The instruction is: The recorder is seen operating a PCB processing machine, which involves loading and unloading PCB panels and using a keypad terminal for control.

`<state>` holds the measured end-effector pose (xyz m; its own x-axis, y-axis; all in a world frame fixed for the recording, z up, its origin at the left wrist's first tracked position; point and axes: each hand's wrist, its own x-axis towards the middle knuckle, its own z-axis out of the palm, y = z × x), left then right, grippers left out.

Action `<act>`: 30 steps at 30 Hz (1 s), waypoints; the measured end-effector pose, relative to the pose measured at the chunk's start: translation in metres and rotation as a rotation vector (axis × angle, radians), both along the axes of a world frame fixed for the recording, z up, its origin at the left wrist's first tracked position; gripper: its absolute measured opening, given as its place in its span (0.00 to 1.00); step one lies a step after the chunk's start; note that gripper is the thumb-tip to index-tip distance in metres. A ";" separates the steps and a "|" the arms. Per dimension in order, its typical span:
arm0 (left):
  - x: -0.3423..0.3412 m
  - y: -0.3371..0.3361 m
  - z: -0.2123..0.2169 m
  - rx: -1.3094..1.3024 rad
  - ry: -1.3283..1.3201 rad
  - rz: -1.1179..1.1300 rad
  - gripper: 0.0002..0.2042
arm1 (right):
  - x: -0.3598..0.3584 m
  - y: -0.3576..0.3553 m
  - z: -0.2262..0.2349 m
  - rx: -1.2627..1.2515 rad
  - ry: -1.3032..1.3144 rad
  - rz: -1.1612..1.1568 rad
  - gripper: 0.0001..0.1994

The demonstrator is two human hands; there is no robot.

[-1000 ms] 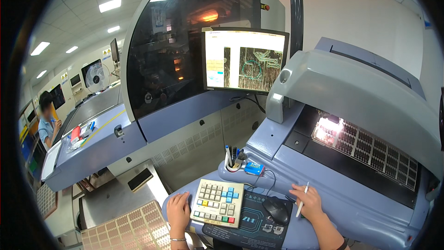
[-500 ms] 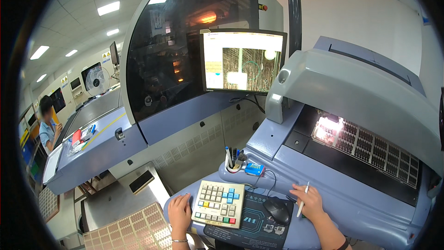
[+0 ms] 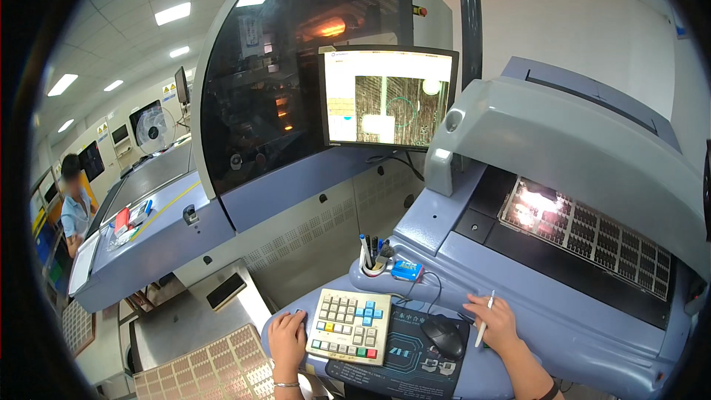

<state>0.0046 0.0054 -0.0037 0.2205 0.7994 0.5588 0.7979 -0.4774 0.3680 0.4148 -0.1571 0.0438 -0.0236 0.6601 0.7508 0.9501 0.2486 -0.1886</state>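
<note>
My right hand (image 3: 498, 323) holds a slim white pen (image 3: 484, 320) between its fingers, just right of the black computer mouse (image 3: 444, 336), which it does not touch. Beside the left edge of the beige keypad (image 3: 348, 325), my left hand (image 3: 286, 337) lies open on the blue ledge, fingers stretched forward. The keypad has white, blue, yellow, green and red keys and overlaps a dark printed mouse pad (image 3: 415, 381). Beyond both hands, a lit monitor (image 3: 390, 98) shows a magnified striped surface with a thin green circle.
Under the grey machine hood (image 3: 570, 133), a gridded metal panel (image 3: 585, 234) lies beneath a bright light. A pen cup (image 3: 372, 267) and small blue box (image 3: 406, 271) stand behind the keypad. Another gridded sheet (image 3: 211, 370) and a phone (image 3: 227, 291) lie lower left. A person (image 3: 74, 204) stands far left.
The bright spot on the panel has shifted slightly right. The far-left person's raised hand has come down. Both my hands have stayed in place.
</note>
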 end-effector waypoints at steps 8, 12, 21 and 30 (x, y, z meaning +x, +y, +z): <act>0.002 -0.003 0.000 0.035 -0.022 0.008 0.14 | 0.000 0.000 -0.001 -0.006 0.005 -0.002 0.19; 0.002 -0.003 0.001 0.028 -0.028 0.012 0.14 | 0.000 0.000 -0.001 -0.004 -0.010 -0.007 0.19; 0.002 -0.003 0.002 0.015 -0.037 0.009 0.14 | 0.000 0.000 0.000 0.007 -0.008 0.001 0.19; 0.003 -0.004 0.002 0.026 -0.046 0.012 0.14 | 0.000 0.000 0.000 0.006 -0.001 0.004 0.21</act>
